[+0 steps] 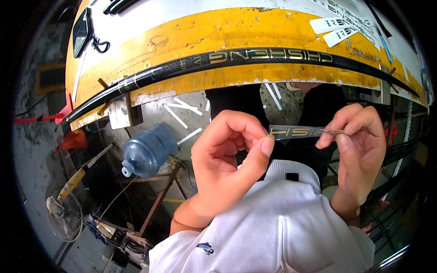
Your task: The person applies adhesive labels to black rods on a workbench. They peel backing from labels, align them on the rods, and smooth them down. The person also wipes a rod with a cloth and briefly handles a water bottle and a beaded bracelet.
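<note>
I held a thin strip [295, 132] between both hands, in front of my chest and just below the bench edge. It was a narrow, flat, see-through film with gold lettering on it, limp enough to sag a little along its span. My left hand [227, 159] was closed on its left end, the thumb pressed against the curled forefinger so the film's tip was pinched between them; the other fingers were folded into the palm. My right hand [359, 150] was closed on the right end, thumb and forefinger tips nipping the film where it tapered to a point.

Above my hands ran the bench [191, 36], a broad slab with chipped yellow paint, bare pale patches and scuffed edges. Along its front lay a long black rod [236, 61], glossy, slim and round, carrying gold lettering like that on my strip. It rested on small wooden pegs. White backing slips [341, 27] lay at the far right of the bench, flat and papery, and more white slips [184, 107] were scattered on the grey floor underneath.

To my left below the bench lay a blue plastic bottle [148, 150] on its side, translucent and rounded. Farther left stood a small fan [66, 218] with a wire cage. My white shirt [273, 227] filled the lower view, soft and creased.
</note>
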`<state>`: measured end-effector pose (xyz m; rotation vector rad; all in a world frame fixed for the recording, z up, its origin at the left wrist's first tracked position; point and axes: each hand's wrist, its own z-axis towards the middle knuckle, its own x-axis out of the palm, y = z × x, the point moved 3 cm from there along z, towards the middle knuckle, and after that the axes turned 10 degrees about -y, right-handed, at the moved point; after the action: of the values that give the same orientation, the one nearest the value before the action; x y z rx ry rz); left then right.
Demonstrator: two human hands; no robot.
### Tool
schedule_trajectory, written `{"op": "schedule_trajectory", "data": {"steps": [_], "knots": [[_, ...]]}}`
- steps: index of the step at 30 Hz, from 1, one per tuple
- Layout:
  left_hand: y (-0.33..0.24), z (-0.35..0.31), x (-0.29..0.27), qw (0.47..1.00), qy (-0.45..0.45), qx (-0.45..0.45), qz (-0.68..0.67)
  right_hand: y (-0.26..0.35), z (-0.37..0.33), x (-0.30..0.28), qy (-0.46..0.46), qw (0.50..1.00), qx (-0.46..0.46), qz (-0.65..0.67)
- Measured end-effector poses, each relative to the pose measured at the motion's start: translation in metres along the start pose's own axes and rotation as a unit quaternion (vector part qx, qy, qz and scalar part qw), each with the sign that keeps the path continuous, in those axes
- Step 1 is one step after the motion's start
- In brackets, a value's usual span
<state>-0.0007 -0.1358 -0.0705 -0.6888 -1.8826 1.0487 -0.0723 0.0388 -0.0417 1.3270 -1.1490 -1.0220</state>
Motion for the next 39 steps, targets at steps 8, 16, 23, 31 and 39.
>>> {"op": "schedule_trajectory", "data": {"steps": [8, 16, 23, 31, 39], "knots": [[-0.012, 0.022, 0.017, 0.999, -0.016, 0.042, 0.014, 0.008, 0.031, -0.004, 0.015, 0.998, -0.034, -0.041], [-0.015, 0.042, 0.036, 0.987, -0.096, 0.089, 0.087, 0.009, 0.062, 0.000, 0.024, 0.986, -0.146, -0.075], [-0.014, 0.049, 0.038, 0.992, -0.086, 0.065, 0.063, 0.005, 0.070, 0.006, 0.031, 0.989, -0.143, -0.025], [-0.020, 0.044, 0.044, 0.991, -0.104, 0.028, 0.083, 0.011, 0.069, 0.001, 0.069, 0.986, -0.155, -0.001], [-0.020, 0.041, 0.042, 0.979, -0.138, 0.076, 0.132, -0.001, 0.070, -0.002, 0.068, 0.972, -0.218, -0.058]]}}
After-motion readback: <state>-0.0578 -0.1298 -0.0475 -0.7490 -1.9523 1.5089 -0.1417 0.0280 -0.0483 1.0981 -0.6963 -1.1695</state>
